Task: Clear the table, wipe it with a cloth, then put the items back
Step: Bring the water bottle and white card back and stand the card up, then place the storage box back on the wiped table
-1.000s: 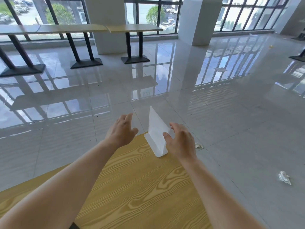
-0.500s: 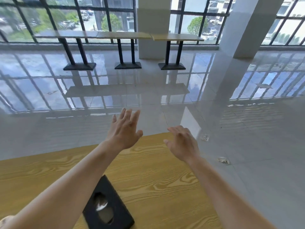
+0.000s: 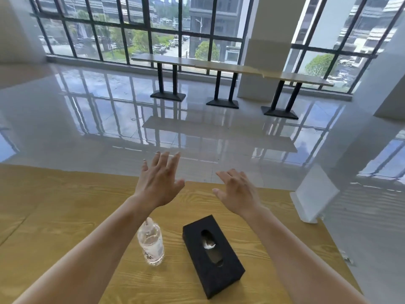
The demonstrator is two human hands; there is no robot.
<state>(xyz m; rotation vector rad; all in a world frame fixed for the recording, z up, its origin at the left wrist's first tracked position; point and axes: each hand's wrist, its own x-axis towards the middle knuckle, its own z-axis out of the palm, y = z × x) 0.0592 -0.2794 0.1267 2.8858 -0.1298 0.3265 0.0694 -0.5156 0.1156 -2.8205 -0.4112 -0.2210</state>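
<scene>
left hand (image 3: 158, 183), right hand (image 3: 237, 191) spread, empty. bottle (image 3: 151, 244) under my left forearm: lowering arm could topple it. sign stand (image 3: 313, 196) at table (image 3: 65, 205) corner could slide off.

Spacious canteen-style hall: long wood-topped tables on black pedestal bases (image 3: 219, 66) line the far black-framed window wall (image 3: 142, 40), above glossy grey floor tiles (image 3: 87, 119); a black rectangular tissue box (image 3: 230, 260) sits on the near yellow wood-grain table (image 3: 65, 205).

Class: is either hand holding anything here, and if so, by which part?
Nothing is held. The left hand and right hand hover open over the wooden table, fingers spread.
</scene>
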